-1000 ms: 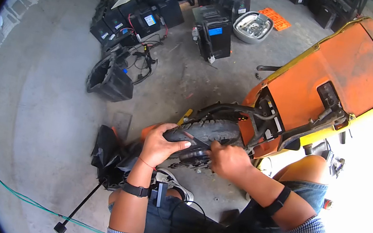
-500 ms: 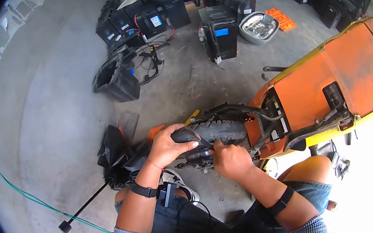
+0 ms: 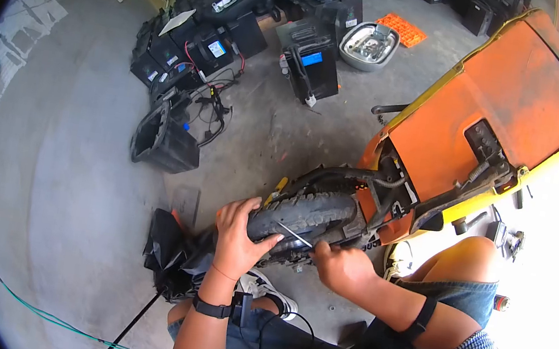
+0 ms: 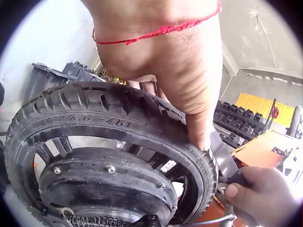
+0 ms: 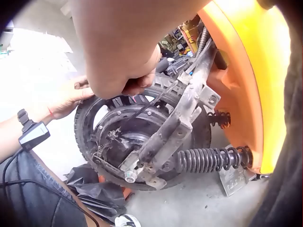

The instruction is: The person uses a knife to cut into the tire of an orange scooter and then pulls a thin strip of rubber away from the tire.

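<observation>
A black knobby tyre [image 3: 321,211] sits on a spoked wheel with a large round hub [image 4: 106,182], at the end of an orange and yellow vehicle. My left hand [image 3: 237,240] grips the tyre, its thumb on the near sidewall and its fingers over the far side. In my right hand [image 3: 346,270] is a knife-like tool [image 3: 295,235] with a flat grey blade and dark handle. The blade points left across the tread, close to my left thumb. The left wrist view shows the blade's broad face right beside the tyre's edge.
The orange body [image 3: 484,111] rises at the right. A coiled shock absorber [image 5: 208,161] and metal frame arm [image 5: 180,123] stand beside the wheel. Black batteries [image 3: 310,67], an open black bin [image 3: 168,136] and a metal basin [image 3: 369,46] lie beyond. Black plastic sheeting [image 3: 167,248] lies at the left.
The head view has shifted slightly. The blade has turned from a dark face to a thin bright line over the tread. Both hands stay at the tyre, the left thumb slightly lower.
</observation>
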Demonstrator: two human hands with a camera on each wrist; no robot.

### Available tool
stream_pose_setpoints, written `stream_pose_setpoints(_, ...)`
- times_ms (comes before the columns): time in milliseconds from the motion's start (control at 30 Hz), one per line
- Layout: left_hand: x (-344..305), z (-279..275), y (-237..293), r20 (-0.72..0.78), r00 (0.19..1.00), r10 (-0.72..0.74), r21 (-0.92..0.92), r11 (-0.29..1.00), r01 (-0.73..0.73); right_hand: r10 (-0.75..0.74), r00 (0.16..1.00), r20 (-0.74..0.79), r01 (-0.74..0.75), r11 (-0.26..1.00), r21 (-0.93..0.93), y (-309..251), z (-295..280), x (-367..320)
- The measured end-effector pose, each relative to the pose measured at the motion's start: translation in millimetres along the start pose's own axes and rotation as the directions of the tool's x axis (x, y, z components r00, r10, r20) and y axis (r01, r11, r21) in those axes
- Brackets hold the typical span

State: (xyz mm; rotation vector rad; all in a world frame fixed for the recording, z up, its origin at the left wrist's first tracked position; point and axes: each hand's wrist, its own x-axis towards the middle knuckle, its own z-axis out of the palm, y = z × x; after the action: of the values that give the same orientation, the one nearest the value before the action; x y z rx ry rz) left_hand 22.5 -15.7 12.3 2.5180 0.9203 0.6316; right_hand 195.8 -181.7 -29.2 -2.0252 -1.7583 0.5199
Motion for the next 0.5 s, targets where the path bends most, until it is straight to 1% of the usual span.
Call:
stream_pose_setpoints(33, -1, 1, 0, -0.004, 1.0, 0.026, 0.013, 1.0, -0.026, 0.001, 1.0, -0.005, -0.001, 1.0, 0.001, -2, -4, 1)
stream_pose_setpoints(100, -5, 0, 3, -0.007, 0.999, 0.051, 0.026, 0.998, -0.05, -0.053, 0.985, 0.167, 0.045, 0.998, 0.053, -11, -15, -4)
stream_pose_setpoints(133, -6, -3, 7, 0.019, 0.998, 0.06, 0.055, 0.997, -0.061, -0.035, 0.984, 0.172, 0.018, 0.995, 0.096, -16, -18, -4)
stream_pose_setpoints(200, -8, -5, 12, 0.04, 0.996, 0.077, 0.081, 0.993, -0.08, -0.028, 0.986, 0.164, 0.013, 0.996, 0.092, -20, -26, -1)
stream_pose_setpoints(233, -12, -8, 12, 0.03, 0.999, 0.046, 0.03, 0.998, -0.047, -0.018, 0.987, 0.16, 0.003, 0.996, 0.093, -21, -27, 0)
stream_pose_setpoints(267, -11, -11, 10, 0.019, 1.0, 0.017, -0.021, 1.0, -0.017, 0.028, 0.991, 0.134, -0.043, 0.993, 0.106, -18, -28, 0)
stream_pose_setpoints(300, -6, -13, 10, 0.018, 0.999, 0.028, -0.023, 0.999, -0.028, 0.034, 0.992, 0.125, -0.047, 0.993, 0.104, -16, -32, 4)
stream_pose_setpoints(367, 0, -10, 18, 0.031, 0.977, 0.211, 0.139, 0.967, -0.213, 0.083, 0.997, 0.006, -0.083, 0.987, 0.14, -6, -48, 4)
stream_pose_setpoints(400, 2, -11, 26, 0.067, 0.976, 0.206, 0.174, 0.961, -0.215, 0.142, 0.989, 0.045, -0.146, 0.981, 0.128, 1, -46, 7)
stream_pose_setpoints(433, 0, -4, 29, 0.077, 0.978, 0.192, 0.232, 0.951, -0.205, 0.142, 0.988, 0.053, -0.15, 0.968, 0.202, 11, -40, 10)
stream_pose_setpoints(467, -4, -1, 30, 0.061, 0.983, 0.172, 0.24, 0.954, -0.182, 0.168, 0.981, 0.099, -0.186, 0.96, 0.21, 13, -49, 13)
stream_pose_setpoints(500, -8, 0, 23, 0.065, 0.975, 0.211, 0.273, 0.937, -0.221, 0.17, 0.972, 0.16, -0.199, 0.963, 0.183, 11, -52, 18)
